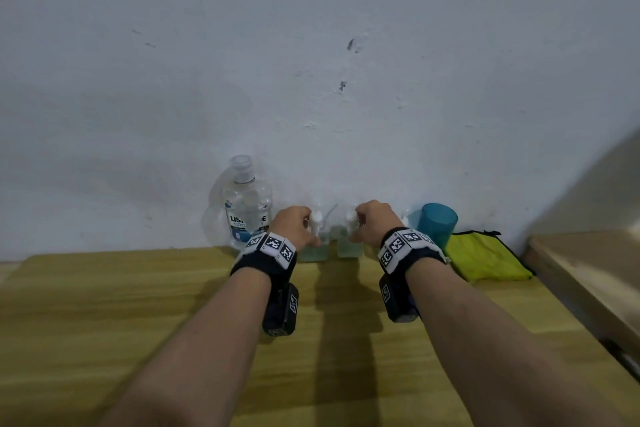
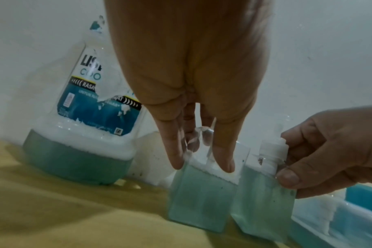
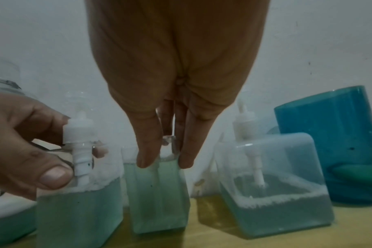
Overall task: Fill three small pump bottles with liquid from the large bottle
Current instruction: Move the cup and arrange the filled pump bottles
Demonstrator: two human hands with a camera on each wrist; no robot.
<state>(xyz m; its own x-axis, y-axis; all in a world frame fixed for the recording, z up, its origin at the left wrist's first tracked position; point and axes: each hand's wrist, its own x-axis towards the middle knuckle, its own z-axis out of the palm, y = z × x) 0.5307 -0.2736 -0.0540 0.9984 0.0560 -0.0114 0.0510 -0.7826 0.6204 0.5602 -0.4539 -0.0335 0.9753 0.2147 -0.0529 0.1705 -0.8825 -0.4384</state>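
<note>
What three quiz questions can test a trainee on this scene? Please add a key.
1. True or false: the large bottle lies on its side.
2. How many small bottles hold green liquid? A) one B) two C) three
3. Fill in: the left hand grips the left bottle; the right hand grips the ____ bottle.

Key
1. False; it stands upright.
2. C: left bottle, middle bottle and right bottle.
3. middle
</note>
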